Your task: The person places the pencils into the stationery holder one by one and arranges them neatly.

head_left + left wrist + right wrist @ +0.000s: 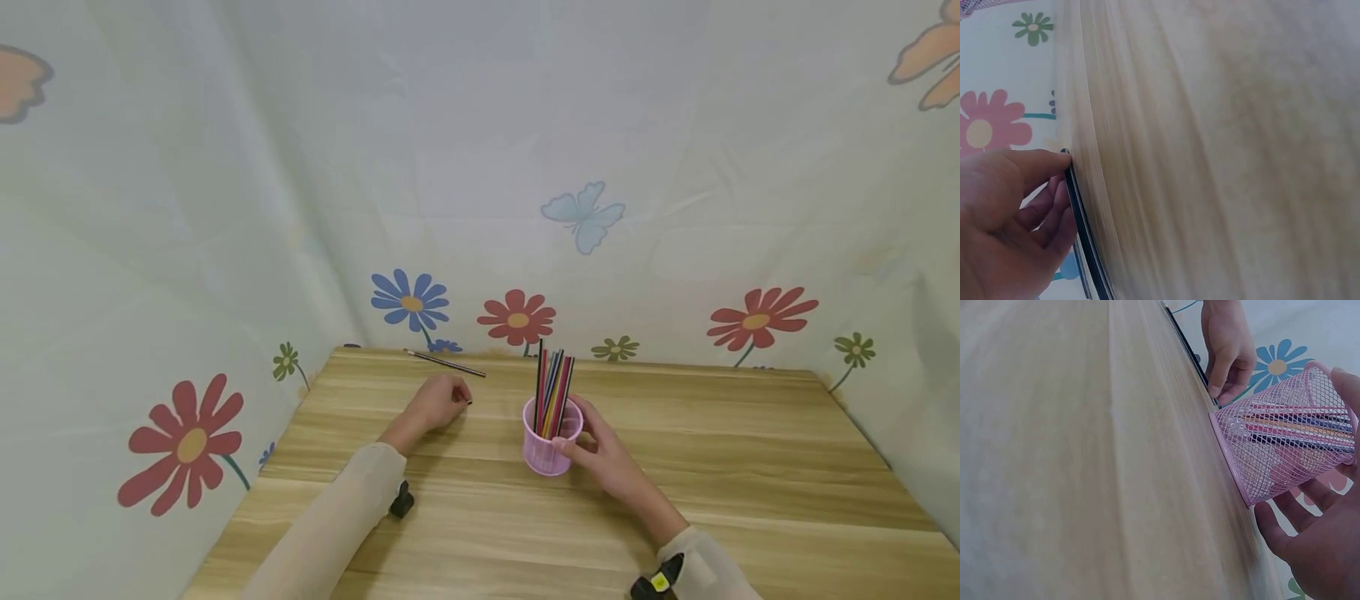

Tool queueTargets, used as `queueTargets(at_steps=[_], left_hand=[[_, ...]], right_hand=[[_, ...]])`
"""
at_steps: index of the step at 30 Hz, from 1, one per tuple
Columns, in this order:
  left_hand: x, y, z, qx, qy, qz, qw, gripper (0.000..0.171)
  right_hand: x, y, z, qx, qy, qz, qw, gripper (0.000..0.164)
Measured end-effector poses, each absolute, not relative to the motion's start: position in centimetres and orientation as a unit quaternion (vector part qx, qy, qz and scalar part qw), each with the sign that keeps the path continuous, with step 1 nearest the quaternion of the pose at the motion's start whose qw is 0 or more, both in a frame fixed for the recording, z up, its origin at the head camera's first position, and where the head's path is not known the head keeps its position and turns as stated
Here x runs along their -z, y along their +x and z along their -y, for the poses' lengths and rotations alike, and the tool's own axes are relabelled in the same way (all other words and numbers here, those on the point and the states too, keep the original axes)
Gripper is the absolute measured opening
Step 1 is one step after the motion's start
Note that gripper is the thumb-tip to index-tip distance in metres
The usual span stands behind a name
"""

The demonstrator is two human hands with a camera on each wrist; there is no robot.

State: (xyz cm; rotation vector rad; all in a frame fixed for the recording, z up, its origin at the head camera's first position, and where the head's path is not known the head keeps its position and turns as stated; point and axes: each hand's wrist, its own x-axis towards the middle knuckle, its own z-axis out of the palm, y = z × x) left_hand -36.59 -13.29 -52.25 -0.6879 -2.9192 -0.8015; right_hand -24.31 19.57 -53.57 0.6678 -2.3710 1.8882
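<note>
My left hand (437,402) is low over the left part of the table, thumb and fingers pinching the end of a dark pencil (1087,236). In the head view the hand covers most of that pencil, and only its end shows. Just beyond this hand a second dark pencil (447,363) lies on the table. To the right stands a pink mesh pencil cup (548,457), upright, with several coloured pencils (552,392) leaning inside it. My right hand (606,457) holds the cup from its right side, thumb at the near rim and fingers round the far side.
The wood-grain table (480,533) reaches back to a pale curtain (465,167) printed with flowers and butterflies. Its back edge runs close behind the loose pencil. The curtain also hangs along the left and right sides.
</note>
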Motion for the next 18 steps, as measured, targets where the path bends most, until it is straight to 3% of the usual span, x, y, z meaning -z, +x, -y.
queueTargets(at_steps=[18], left_hand=[[52.16,-36.56,13.06,0.251,-0.222,0.942,0.007,0.007]], right_hand=[[53.41,-24.24,-19.69,-0.602,0.226,0.765,0.027,0.073]])
